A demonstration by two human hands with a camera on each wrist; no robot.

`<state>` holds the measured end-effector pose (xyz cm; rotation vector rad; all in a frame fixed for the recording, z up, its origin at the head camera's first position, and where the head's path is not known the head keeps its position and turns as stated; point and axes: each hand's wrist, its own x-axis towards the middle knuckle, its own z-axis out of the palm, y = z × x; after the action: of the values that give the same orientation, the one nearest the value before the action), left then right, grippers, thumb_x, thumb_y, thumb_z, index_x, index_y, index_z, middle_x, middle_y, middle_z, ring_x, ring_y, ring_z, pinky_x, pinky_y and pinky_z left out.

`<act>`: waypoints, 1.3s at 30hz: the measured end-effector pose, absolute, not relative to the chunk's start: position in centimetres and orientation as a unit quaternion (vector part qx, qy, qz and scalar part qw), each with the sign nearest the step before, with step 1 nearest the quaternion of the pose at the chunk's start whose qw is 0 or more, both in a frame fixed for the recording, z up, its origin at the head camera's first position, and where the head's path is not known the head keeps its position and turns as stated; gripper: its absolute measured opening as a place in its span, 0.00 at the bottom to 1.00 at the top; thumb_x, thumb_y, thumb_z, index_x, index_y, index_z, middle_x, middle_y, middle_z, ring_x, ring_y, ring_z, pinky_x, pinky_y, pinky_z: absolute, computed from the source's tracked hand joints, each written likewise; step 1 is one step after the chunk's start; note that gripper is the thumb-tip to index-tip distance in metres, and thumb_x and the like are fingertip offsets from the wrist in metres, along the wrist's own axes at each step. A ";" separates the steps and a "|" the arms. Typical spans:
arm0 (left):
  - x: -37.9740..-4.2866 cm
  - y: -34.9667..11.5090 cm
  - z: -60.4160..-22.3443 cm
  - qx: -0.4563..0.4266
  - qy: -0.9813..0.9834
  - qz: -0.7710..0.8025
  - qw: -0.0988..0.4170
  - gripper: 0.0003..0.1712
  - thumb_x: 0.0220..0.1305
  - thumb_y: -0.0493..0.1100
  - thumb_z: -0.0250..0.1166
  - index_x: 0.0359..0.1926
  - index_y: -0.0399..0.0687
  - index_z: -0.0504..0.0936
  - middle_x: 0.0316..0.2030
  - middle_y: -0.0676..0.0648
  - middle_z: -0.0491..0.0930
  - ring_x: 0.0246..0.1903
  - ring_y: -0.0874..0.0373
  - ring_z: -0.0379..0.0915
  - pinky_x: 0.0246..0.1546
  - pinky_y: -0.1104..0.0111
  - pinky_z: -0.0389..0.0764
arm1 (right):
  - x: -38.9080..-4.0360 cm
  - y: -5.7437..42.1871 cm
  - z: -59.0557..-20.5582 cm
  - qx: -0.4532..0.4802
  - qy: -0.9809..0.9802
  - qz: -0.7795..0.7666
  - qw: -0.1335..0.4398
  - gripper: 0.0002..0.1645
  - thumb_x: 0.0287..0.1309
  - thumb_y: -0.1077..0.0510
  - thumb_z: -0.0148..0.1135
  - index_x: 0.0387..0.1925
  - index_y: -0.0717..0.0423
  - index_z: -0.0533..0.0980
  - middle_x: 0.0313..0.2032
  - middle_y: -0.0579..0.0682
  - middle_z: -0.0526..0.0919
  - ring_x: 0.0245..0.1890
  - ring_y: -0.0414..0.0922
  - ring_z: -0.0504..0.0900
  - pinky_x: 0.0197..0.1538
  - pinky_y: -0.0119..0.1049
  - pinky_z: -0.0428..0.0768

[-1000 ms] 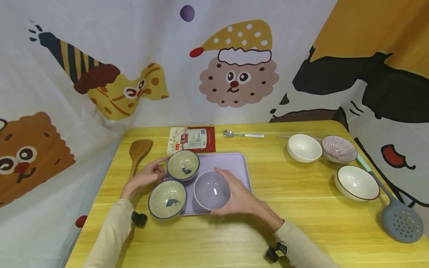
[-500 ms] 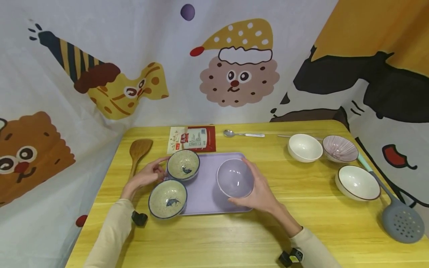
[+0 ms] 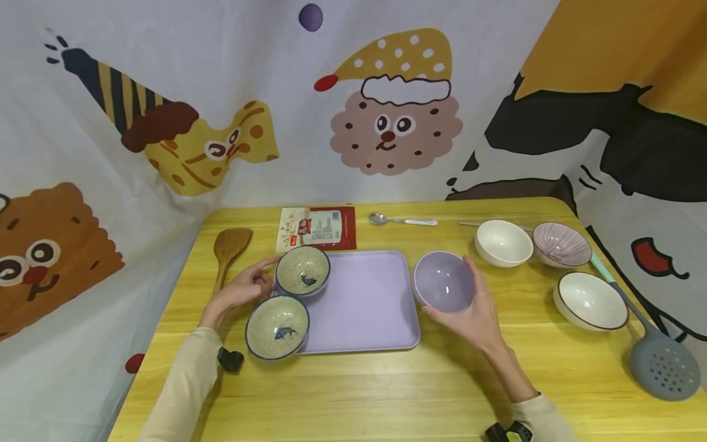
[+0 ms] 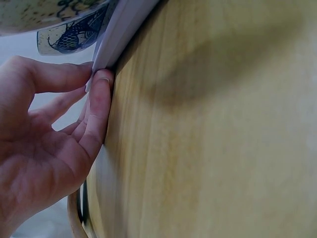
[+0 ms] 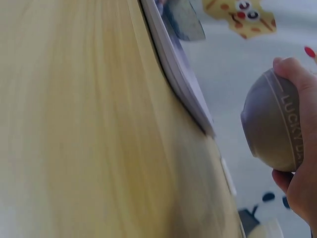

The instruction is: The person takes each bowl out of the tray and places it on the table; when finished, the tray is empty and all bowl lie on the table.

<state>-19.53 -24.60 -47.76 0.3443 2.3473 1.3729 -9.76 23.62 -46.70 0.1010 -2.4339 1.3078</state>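
Note:
My right hand (image 3: 476, 316) grips a purple bowl (image 3: 444, 282) by its rim and side, just right of the lilac tray (image 3: 364, 301). In the right wrist view the bowl (image 5: 271, 124) is held off the table, raised lettering on its outside. At the tray's left edge, my left hand (image 3: 239, 296) pinches the tray rim between thumb and finger, which the left wrist view shows close up at the tray edge (image 4: 116, 37). Two speckled bowls with blue fish, one behind (image 3: 302, 270) and one in front (image 3: 277, 328), sit at the tray's left end, the front one overhanging its edge.
A wooden spatula (image 3: 232, 245) lies at left. Behind the tray are a red-and-cream packet (image 3: 317, 228) and a spoon (image 3: 403, 221). To the right stand a white bowl (image 3: 504, 244), a striped bowl (image 3: 561, 245), a dark-rimmed bowl (image 3: 590, 302) and a grey slotted turner (image 3: 664, 366).
My right hand has carried the purple bowl rightward, from over the tray's middle to beyond its right edge. The left hand and the two fish bowls have stayed in place.

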 end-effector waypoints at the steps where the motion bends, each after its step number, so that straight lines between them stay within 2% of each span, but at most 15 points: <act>1: -19.5 -24.6 -47.8 0.124 0.839 0.491 0.199 0.48 0.53 0.23 0.54 0.78 0.39 0.55 0.38 0.34 0.78 0.33 0.50 0.76 0.31 0.66 0.80 | -9.6 24.1 -46.7 0.022 -0.866 0.463 0.188 0.75 0.24 0.56 0.88 0.77 0.58 0.56 0.68 0.64 0.69 0.62 0.61 0.72 0.62 0.61 0.70; 7: -19.6 -24.8 -47.9 0.127 0.841 0.488 0.198 0.50 0.52 0.23 0.53 0.79 0.40 0.55 0.38 0.34 0.79 0.33 0.50 0.76 0.31 0.66 0.80 | -8.8 26.3 -46.8 -0.048 -0.868 0.454 0.195 0.73 0.28 0.56 0.87 0.78 0.54 0.56 0.68 0.65 0.68 0.64 0.63 0.70 0.63 0.64 0.69; 11: -19.5 -24.7 -47.9 0.128 0.840 0.489 0.198 0.50 0.51 0.23 0.53 0.78 0.39 0.55 0.38 0.33 0.79 0.33 0.50 0.76 0.32 0.66 0.80 | -8.1 27.4 -46.8 -0.086 -0.869 0.443 0.203 0.74 0.27 0.55 0.87 0.78 0.52 0.56 0.70 0.65 0.66 0.66 0.64 0.68 0.65 0.66 0.67; 23: -19.5 -24.7 -48.0 0.131 0.839 0.490 0.195 0.49 0.51 0.21 0.52 0.78 0.38 0.55 0.37 0.33 0.79 0.33 0.50 0.76 0.33 0.66 0.81 | -7.0 29.9 -47.4 -0.187 -0.847 0.429 0.252 0.70 0.32 0.55 0.85 0.77 0.57 0.56 0.68 0.67 0.66 0.65 0.65 0.67 0.65 0.67 0.67; 30: -19.7 -24.7 -48.0 0.135 0.841 0.488 0.191 0.48 0.52 0.23 0.53 0.77 0.37 0.56 0.35 0.35 0.79 0.32 0.52 0.76 0.31 0.67 0.80 | -6.8 30.5 -47.4 -0.262 -0.824 0.448 0.228 0.72 0.36 0.50 0.85 0.78 0.58 0.51 0.73 0.65 0.61 0.69 0.64 0.65 0.70 0.64 0.65; 39: -19.7 -24.8 -48.1 0.135 0.842 0.485 0.192 0.47 0.55 0.24 0.55 0.78 0.37 0.56 0.36 0.35 0.79 0.32 0.52 0.76 0.31 0.69 0.80 | -6.6 31.1 -47.8 -0.283 -0.831 0.425 0.219 0.72 0.38 0.47 0.84 0.78 0.59 0.51 0.72 0.67 0.62 0.68 0.66 0.65 0.68 0.66 0.66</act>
<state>-19.72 -24.76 -48.06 0.3802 2.3646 1.3622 -6.59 31.08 -47.77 -0.7822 -2.2999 1.1762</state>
